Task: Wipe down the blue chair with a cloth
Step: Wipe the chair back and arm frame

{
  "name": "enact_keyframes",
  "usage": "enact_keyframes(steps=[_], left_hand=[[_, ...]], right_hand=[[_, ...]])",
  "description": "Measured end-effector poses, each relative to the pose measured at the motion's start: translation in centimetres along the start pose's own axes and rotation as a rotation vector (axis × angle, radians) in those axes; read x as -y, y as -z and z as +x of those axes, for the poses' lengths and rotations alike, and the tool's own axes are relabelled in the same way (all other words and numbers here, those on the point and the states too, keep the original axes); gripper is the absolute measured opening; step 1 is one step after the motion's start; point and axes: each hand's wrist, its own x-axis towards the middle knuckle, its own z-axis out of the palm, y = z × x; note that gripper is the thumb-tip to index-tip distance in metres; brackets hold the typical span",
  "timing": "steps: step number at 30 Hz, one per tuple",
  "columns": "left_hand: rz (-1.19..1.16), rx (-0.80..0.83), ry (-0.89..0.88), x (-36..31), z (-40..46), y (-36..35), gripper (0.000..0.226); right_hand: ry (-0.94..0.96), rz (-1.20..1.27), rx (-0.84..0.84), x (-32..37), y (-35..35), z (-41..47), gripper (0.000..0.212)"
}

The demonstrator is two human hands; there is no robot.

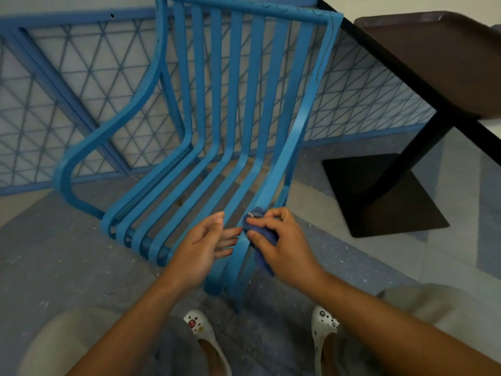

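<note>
Head view: right hand [282,248] pinches cloth [261,234] against a slat of the chair [230,104]; left hand [206,242] spread.
Cloth: soft, light; likely best bunched.
Chair: looks rigid, smooth.

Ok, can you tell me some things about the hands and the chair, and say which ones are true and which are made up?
1. The right hand grips a dark blue cloth. True.
2. The cloth is on the chair's backrest top. False: it is at the front of the blue chair, on the seat's right-hand slat.
3. The left hand holds nothing. True: its fingers are straight.
4. The chair is red. False: it is blue.
5. A brown tray lies on the table at upper right. True.
</note>
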Motion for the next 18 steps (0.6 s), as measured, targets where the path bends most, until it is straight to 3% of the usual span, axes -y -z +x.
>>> enact_keyframes(steps=[5,9,15,18], left_hand=[[0.042,0.001,-0.030,1.1,-1.1,0.3,0.044],[0.110,0.031,-0.027,1.9,-1.3,0.7,0.043],[0.059,-0.014,-0.006,2.6,-1.4,0.9,0.039],[0.044,-0.013,-0.009,2.4,-1.3,0.8,0.037]], right_hand=[[-0.130,0.014,-0.102,-0.8,2.2,5.2,0.025],[-0.131,-0.039,-0.164,-0.5,1.2,4.6,0.028],[0.116,-0.120,0.018,0.8,-1.0,-2.7,0.033],[0.168,-0.181,0.123,0.9,-0.1,-2.3,0.031]])
